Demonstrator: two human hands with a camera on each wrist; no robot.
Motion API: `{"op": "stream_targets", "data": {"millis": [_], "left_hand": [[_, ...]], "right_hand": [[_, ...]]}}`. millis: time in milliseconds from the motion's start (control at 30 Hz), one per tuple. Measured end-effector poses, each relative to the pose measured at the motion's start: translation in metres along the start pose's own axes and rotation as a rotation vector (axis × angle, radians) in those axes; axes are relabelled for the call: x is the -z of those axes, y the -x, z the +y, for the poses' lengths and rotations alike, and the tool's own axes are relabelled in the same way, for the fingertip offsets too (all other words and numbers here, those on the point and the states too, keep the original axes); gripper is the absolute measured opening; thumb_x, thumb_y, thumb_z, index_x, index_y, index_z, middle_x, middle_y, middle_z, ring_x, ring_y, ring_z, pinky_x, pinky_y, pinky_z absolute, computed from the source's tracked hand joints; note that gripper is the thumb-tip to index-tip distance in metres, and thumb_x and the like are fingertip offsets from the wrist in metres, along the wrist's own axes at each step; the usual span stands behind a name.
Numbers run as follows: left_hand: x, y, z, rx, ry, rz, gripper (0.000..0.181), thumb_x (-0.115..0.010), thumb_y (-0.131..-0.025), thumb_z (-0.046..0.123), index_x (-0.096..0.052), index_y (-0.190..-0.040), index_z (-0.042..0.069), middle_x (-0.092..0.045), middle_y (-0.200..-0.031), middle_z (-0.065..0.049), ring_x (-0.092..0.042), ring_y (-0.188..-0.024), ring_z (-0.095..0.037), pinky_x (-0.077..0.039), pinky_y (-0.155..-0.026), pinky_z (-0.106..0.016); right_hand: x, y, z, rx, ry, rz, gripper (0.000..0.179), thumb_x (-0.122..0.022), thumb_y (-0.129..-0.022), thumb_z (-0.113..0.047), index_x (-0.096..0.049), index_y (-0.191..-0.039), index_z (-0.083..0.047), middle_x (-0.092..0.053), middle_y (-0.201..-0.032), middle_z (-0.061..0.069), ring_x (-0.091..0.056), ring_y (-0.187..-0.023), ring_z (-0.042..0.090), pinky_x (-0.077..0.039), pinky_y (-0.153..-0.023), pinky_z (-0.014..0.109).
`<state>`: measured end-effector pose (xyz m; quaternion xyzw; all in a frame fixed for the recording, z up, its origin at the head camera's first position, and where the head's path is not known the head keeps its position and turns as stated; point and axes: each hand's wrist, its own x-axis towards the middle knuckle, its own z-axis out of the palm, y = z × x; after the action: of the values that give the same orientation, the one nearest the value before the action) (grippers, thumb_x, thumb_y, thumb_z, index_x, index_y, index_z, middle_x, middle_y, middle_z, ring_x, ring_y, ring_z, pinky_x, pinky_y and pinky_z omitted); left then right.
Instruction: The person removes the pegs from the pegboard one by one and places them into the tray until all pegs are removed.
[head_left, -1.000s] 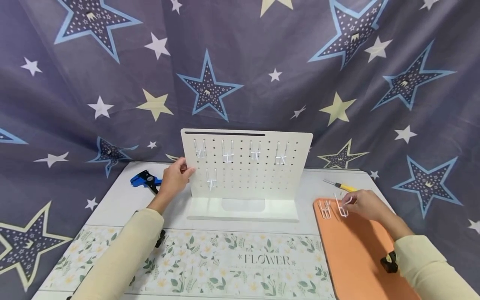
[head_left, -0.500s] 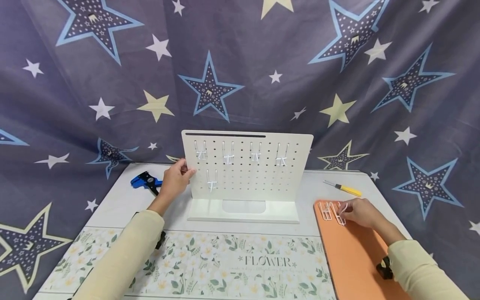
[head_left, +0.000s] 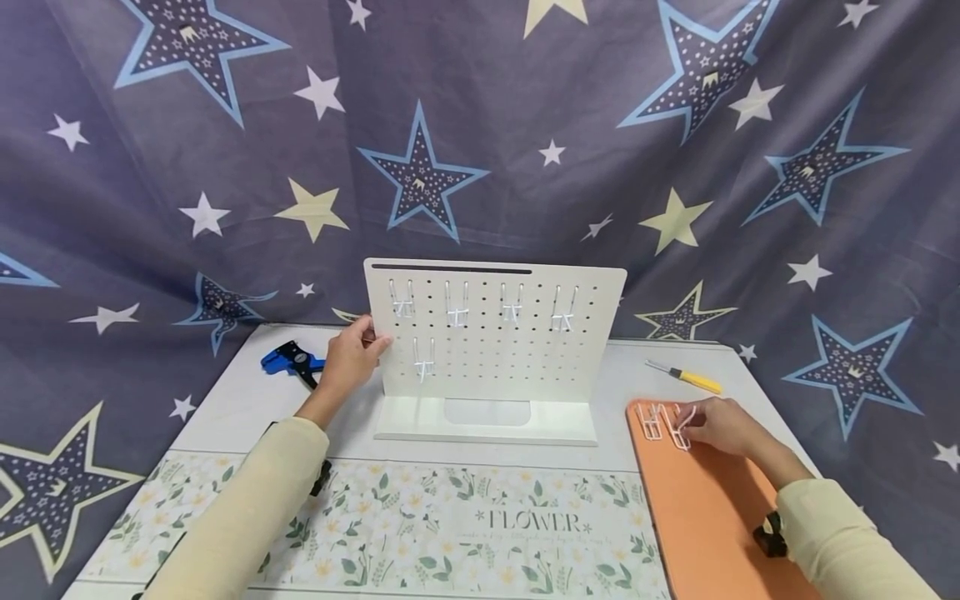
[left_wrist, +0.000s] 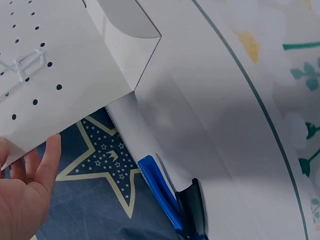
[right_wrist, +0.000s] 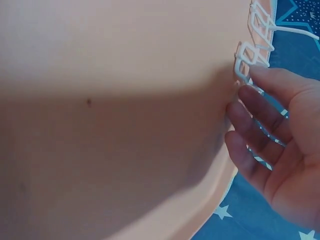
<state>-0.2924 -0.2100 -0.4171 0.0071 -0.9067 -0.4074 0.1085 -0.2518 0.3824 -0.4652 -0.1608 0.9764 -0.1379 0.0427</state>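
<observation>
A white pegboard (head_left: 480, 354) stands upright on its base, with several white wire hooks hung in its upper rows and one hook (head_left: 423, 358) lower at the left. My left hand (head_left: 351, 358) holds the board's left edge, thumb on the front face; the left wrist view shows the fingers (left_wrist: 49, 159) at that edge. Over the far end of an orange tray (head_left: 720, 508), my right hand (head_left: 723, 425) pinches a white wire hook (head_left: 678, 433) between thumb and fingers. Close beside it on the tray lies another wire hook (head_left: 650, 422).
Behind the tray lies a yellow-handled screwdriver (head_left: 697, 381). A blue and black wire stripper (head_left: 288, 360) rests left of the board, near my left forearm. A floral mat (head_left: 420, 525) covers the front of the white table, and a star-patterned curtain (head_left: 510, 208) hangs behind.
My right hand has lowered the wire hook from a raised, tilted pose down to the tray, beside the other hook. The left hand stays on the pegboard's edge.
</observation>
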Motion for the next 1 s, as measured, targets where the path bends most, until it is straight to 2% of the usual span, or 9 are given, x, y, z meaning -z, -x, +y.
{"op": "stream_targets", "data": {"millis": [100, 233, 367, 467, 600, 733, 867, 1000], "left_hand": [[0.000, 0.000, 0.000, 0.005, -0.003, -0.002, 0.021, -0.063, -0.103, 0.022, -0.060, -0.116, 0.007, -0.065, -0.100, -0.013, -0.067, -0.086, -0.025, -0.060, -0.071, -0.032], [0.001, 0.000, 0.000, 0.001, -0.001, 0.002, 0.021, -0.063, -0.103, 0.021, -0.061, -0.118, 0.007, -0.067, -0.101, -0.014, -0.067, -0.086, -0.025, -0.061, -0.071, -0.033], [0.001, 0.001, 0.000, 0.006, -0.006, 0.001, 0.020, -0.063, -0.103, 0.022, -0.060, -0.116, 0.007, -0.066, -0.100, -0.013, -0.067, -0.085, -0.025, -0.060, -0.071, -0.033], [0.001, 0.001, -0.001, 0.011, -0.010, -0.005, 0.020, -0.063, -0.103, 0.023, -0.060, -0.116, 0.008, -0.065, -0.100, -0.012, -0.067, -0.085, -0.025, -0.060, -0.071, -0.032], [0.001, 0.000, -0.001, 0.005, -0.009, -0.012, 0.022, -0.062, -0.103, 0.022, -0.060, -0.119, 0.008, -0.065, -0.101, -0.012, -0.067, -0.087, -0.025, -0.061, -0.072, -0.033], [0.001, 0.000, 0.000, -0.002, -0.004, -0.009, 0.022, -0.062, -0.103, 0.021, -0.060, -0.120, 0.007, -0.064, -0.100, -0.013, -0.067, -0.087, -0.025, -0.061, -0.072, -0.034], [0.001, 0.000, 0.000, 0.000, 0.001, -0.005, 0.023, -0.063, -0.103, 0.020, -0.060, -0.122, 0.007, -0.065, -0.101, -0.013, -0.067, -0.087, -0.025, -0.061, -0.072, -0.034], [0.001, -0.001, 0.000, 0.008, 0.002, -0.009, 0.025, -0.063, -0.103, 0.020, -0.060, -0.125, 0.007, -0.066, -0.103, -0.014, -0.067, -0.088, -0.025, -0.062, -0.073, -0.034]], "right_hand": [[0.006, 0.002, 0.000, 0.008, -0.014, 0.009, 0.007, -0.078, -0.086, -0.016, -0.075, -0.089, -0.021, -0.073, -0.080, -0.008, -0.054, -0.069, 0.003, -0.042, -0.063, 0.024], [0.018, 0.002, 0.001, 0.009, -0.019, 0.068, 0.008, -0.074, -0.087, -0.011, -0.075, -0.094, -0.015, -0.071, -0.076, -0.008, -0.059, -0.068, 0.004, -0.048, -0.062, 0.026], [0.036, 0.000, -0.004, -0.013, 0.004, 0.140, 0.015, -0.070, -0.089, -0.010, -0.075, -0.102, -0.007, -0.073, -0.078, -0.001, -0.065, -0.070, 0.013, -0.053, -0.063, 0.035], [0.048, -0.001, -0.013, -0.046, 0.020, 0.190, 0.017, -0.070, -0.091, -0.012, -0.074, -0.107, -0.005, -0.074, -0.081, 0.003, -0.069, -0.073, 0.020, -0.054, -0.063, 0.040], [0.058, -0.002, -0.032, -0.019, 0.028, 0.301, 0.017, -0.071, -0.092, -0.012, -0.074, -0.107, -0.004, -0.074, -0.080, 0.005, -0.070, -0.073, 0.025, -0.056, -0.063, 0.044], [0.061, -0.008, -0.057, 0.041, 0.030, 0.388, 0.017, -0.072, -0.091, -0.012, -0.074, -0.106, -0.004, -0.074, -0.078, 0.005, -0.070, -0.071, 0.023, -0.055, -0.062, 0.041], [0.057, -0.016, -0.085, 0.089, 0.040, 0.392, 0.017, -0.074, -0.090, -0.013, -0.074, -0.106, -0.007, -0.074, -0.077, 0.002, -0.066, -0.068, 0.017, -0.052, -0.060, 0.035], [0.052, -0.022, -0.115, 0.121, 0.043, 0.330, 0.021, -0.074, -0.090, -0.014, -0.074, -0.111, -0.008, -0.073, -0.079, 0.000, -0.065, -0.070, 0.013, -0.052, -0.061, 0.033]]}}
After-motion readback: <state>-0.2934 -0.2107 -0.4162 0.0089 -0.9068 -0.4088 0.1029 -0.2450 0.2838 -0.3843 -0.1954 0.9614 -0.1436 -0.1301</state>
